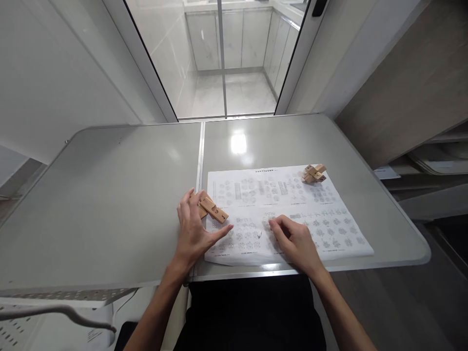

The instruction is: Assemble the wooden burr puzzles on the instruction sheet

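Observation:
A printed paper sheet [256, 195] with rows of small diagrams lies on the grey table. At its left edge are several notched wooden pieces [215, 210], one with a dark mark at its end. My left hand [193, 226] is beside them, its fingers behind and touching the pieces, thumb spread out over the paper. My right hand [295, 240] rests on the lower middle of the sheet, thumb and index finger pinched together; anything between them is too small to make out. An interlocked wooden cluster [313, 173] sits at the sheet's upper right corner.
The grey table [127, 195] has a metal seam [201, 151] running front to back. Beyond its far edge stands a glass door [224, 63]. Shelves [435, 161] are on the right. A grey cable [62, 310] passes below the table at lower left.

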`<action>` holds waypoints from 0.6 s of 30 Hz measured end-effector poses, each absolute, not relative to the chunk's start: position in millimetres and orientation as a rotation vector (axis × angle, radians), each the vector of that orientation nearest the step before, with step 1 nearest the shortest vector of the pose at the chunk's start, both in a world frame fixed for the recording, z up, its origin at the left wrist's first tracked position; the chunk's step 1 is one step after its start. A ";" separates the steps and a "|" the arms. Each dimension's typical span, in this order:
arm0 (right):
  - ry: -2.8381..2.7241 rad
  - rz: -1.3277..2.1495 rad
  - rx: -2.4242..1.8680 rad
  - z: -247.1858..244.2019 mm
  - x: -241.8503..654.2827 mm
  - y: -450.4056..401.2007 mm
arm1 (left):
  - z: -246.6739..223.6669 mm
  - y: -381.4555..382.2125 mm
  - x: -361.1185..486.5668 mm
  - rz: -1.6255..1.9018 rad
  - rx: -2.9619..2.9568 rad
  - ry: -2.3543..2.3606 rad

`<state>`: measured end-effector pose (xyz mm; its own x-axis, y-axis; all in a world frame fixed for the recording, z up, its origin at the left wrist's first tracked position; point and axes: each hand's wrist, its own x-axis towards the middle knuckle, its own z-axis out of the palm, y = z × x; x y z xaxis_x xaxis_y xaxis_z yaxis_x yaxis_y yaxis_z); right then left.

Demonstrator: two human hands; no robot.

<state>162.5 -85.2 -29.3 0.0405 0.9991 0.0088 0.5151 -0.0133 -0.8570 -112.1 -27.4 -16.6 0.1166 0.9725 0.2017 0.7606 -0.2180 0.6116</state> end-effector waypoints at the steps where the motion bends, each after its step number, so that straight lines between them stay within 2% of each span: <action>1: -1.548 0.872 -1.623 -29.6 162.2 -85.3 | -19.2 -25.2 -112.2 0.801 2.069 1.696; 18: -1.467 0.940 -1.634 -27.0 159.5 -83.9 | -28.7 2.1 -142.5 0.663 2.195 1.567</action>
<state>159.5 -83.9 -27.0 0.0796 0.9958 -0.0454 0.4578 -0.0770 -0.8857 -142.5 2.1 -28.7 0.2739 0.9477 0.1639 0.7779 -0.3185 0.5417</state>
